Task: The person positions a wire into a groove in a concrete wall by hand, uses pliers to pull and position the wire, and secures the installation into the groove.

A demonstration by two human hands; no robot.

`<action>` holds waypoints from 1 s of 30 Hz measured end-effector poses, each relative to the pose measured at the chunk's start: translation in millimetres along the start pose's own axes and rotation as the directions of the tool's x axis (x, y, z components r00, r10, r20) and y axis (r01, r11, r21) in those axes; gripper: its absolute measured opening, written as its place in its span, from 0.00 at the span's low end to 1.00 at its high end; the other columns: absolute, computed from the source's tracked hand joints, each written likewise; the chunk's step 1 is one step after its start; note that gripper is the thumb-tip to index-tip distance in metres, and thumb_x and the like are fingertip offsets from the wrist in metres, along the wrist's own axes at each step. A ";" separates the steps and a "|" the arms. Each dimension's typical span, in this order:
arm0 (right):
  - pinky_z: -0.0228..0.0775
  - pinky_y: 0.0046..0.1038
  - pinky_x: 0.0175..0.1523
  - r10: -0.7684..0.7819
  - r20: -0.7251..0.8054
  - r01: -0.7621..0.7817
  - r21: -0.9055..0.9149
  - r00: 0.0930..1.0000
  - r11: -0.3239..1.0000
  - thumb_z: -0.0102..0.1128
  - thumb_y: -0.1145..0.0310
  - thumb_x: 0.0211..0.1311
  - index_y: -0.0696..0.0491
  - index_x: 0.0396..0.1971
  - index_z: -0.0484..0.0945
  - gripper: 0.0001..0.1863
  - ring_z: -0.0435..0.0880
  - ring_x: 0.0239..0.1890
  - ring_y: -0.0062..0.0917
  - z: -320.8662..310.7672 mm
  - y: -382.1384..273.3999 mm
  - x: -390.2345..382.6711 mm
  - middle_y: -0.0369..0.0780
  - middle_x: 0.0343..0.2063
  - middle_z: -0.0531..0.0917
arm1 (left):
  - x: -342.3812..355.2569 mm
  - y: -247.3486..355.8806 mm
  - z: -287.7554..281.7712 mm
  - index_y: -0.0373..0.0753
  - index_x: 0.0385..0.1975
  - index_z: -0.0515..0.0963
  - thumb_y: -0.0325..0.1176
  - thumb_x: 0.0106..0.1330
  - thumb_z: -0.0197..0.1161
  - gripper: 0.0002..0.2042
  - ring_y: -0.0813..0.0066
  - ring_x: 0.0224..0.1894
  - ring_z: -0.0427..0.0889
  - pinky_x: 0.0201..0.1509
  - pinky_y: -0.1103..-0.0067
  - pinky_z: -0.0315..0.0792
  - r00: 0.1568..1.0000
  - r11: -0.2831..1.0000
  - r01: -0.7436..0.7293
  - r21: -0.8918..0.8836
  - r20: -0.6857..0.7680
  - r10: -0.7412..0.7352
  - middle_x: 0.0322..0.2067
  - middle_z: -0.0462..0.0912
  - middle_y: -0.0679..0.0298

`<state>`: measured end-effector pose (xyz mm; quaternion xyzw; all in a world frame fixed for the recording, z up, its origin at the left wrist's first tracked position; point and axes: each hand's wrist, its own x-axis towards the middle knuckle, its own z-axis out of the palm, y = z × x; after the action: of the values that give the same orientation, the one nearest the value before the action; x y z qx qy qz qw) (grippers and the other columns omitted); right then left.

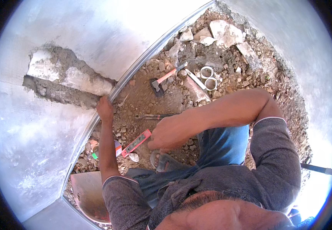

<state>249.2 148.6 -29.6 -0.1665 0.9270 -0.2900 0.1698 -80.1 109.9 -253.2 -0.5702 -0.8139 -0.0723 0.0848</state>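
Observation:
My left hand [104,109] reaches to the grey edge strip [124,81], its fingers bent against it just below the end of a white pipe [85,80]. This pipe lies in a rough channel broken into the grey wall. My right hand [168,132] hovers over the rubble, fingers curled, with their tips hidden under the hand. Right beside it lies a red spirit level [136,143]; whether the fingers touch it I cannot tell. Beyond the hand lies a long dark tool with reddish parts [156,116]. Farther off is an orange-handled hammer [168,76] with black at one end.
Two white pipe rings [211,84] and a white strip [195,79] lie among loose stones. Large rubble chunks [226,33] sit at the far end. A white-and-orange container [118,148] stands beside my left forearm. A reddish curved pan [90,191] rests at the near left.

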 end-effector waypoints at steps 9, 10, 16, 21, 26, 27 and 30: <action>0.71 0.45 0.33 -0.072 0.032 0.072 0.006 0.997 0.997 0.54 0.63 0.57 0.59 0.31 0.70 0.13 0.80 0.29 0.48 -3.2 -9.4 -6.6 0.49 0.23 0.80 | -20.3 -26.8 6.8 0.40 0.47 0.69 0.29 0.55 0.59 0.18 0.55 0.44 0.76 0.46 0.63 0.69 0.998 0.996 -0.038 0.080 -0.041 0.041 0.40 0.75 0.57; 0.71 0.45 0.33 -0.080 0.015 0.080 0.014 0.997 0.997 0.55 0.63 0.57 0.59 0.31 0.70 0.13 0.80 0.29 0.48 -3.6 -8.7 -11.3 0.50 0.23 0.80 | -18.9 -22.5 7.8 0.40 0.47 0.69 0.29 0.55 0.59 0.18 0.55 0.44 0.76 0.46 0.63 0.69 0.998 0.995 -0.042 0.091 -0.035 0.046 0.40 0.75 0.57; 0.71 0.46 0.33 -0.086 -0.015 0.087 0.040 0.996 0.995 0.55 0.62 0.56 0.59 0.32 0.70 0.14 0.80 0.30 0.48 -5.3 -10.3 -19.8 0.50 0.23 0.80 | -12.0 -23.6 17.7 0.40 0.45 0.70 0.30 0.56 0.58 0.15 0.57 0.41 0.78 0.43 0.62 0.70 0.999 0.980 0.001 0.198 0.047 -0.011 0.37 0.77 0.57; 0.71 0.45 0.35 -0.100 -0.022 0.101 0.045 0.995 0.994 0.55 0.62 0.57 0.59 0.32 0.70 0.14 0.80 0.31 0.49 -1.8 -9.4 -20.4 0.50 0.24 0.80 | -6.8 -27.5 26.9 0.40 0.40 0.70 0.31 0.56 0.58 0.12 0.56 0.39 0.78 0.41 0.62 0.69 0.999 0.978 -0.037 0.206 0.022 0.033 0.34 0.78 0.57; 0.71 0.46 0.35 -0.104 0.001 0.104 0.030 0.995 0.994 0.55 0.62 0.57 0.60 0.32 0.70 0.15 0.80 0.32 0.49 -2.0 -10.3 -14.7 0.50 0.25 0.80 | -6.4 -37.6 26.6 0.40 0.39 0.70 0.31 0.56 0.58 0.11 0.57 0.39 0.79 0.42 0.62 0.70 0.996 0.986 -0.010 0.165 0.087 -0.005 0.36 0.78 0.57; 0.71 0.46 0.36 -0.087 0.007 0.087 0.038 0.996 0.995 0.55 0.62 0.57 0.60 0.32 0.70 0.14 0.80 0.32 0.49 0.3 -7.7 -17.0 0.50 0.25 0.80 | -2.4 -21.9 24.7 0.40 0.39 0.70 0.31 0.56 0.58 0.11 0.58 0.40 0.79 0.42 0.63 0.70 0.993 0.986 -0.007 0.167 0.114 -0.012 0.36 0.79 0.57; 0.71 0.46 0.37 -0.075 0.031 0.074 0.044 0.997 0.996 0.55 0.62 0.57 0.59 0.32 0.70 0.14 0.80 0.33 0.49 -2.4 -10.5 -18.1 0.51 0.26 0.80 | 2.6 -18.6 19.4 0.40 0.39 0.71 0.31 0.57 0.57 0.11 0.58 0.41 0.80 0.43 0.63 0.70 0.984 0.978 0.019 0.208 0.168 -0.054 0.37 0.79 0.56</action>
<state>266.4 149.0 -17.6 -0.2019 0.9108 -0.3131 0.1777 -99.5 110.2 -271.9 -0.5474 -0.8317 0.0602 0.0711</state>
